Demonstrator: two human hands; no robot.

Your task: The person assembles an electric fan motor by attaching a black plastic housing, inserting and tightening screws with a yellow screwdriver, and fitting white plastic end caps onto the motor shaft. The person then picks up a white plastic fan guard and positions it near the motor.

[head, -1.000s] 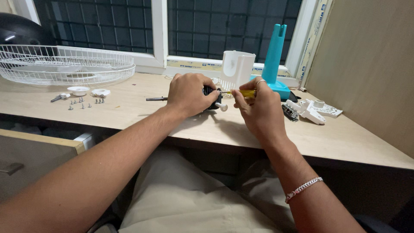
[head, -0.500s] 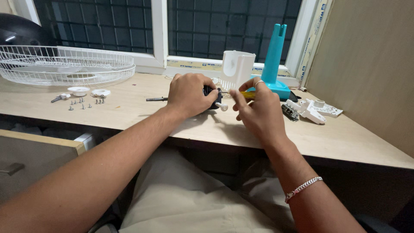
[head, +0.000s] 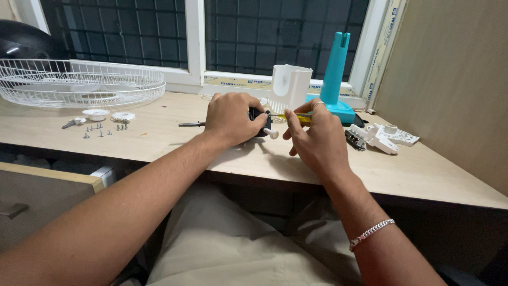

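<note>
While the left hand (head: pixel 231 117) clamps a small black motor (head: pixel 260 123) on the worktop (head: pixel 174 143), the right hand (head: pixel 313 139) pinches a yellow-handled screwdriver (head: pixel 296 117) against it. A metal shaft (head: pixel 191 124) juts left; loose screws (head: pixel 101 130) and a white fan grille (head: pixel 79 82) lie farther left.

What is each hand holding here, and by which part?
Left hand grips the black motor around its body; right hand holds the screwdriver by its yellow handle.

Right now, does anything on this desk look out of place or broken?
Nothing looks broken or spilled. The loose screws lie scattered by the white fan guard, and white plastic parts sit jumbled at the right of the desk.
</note>
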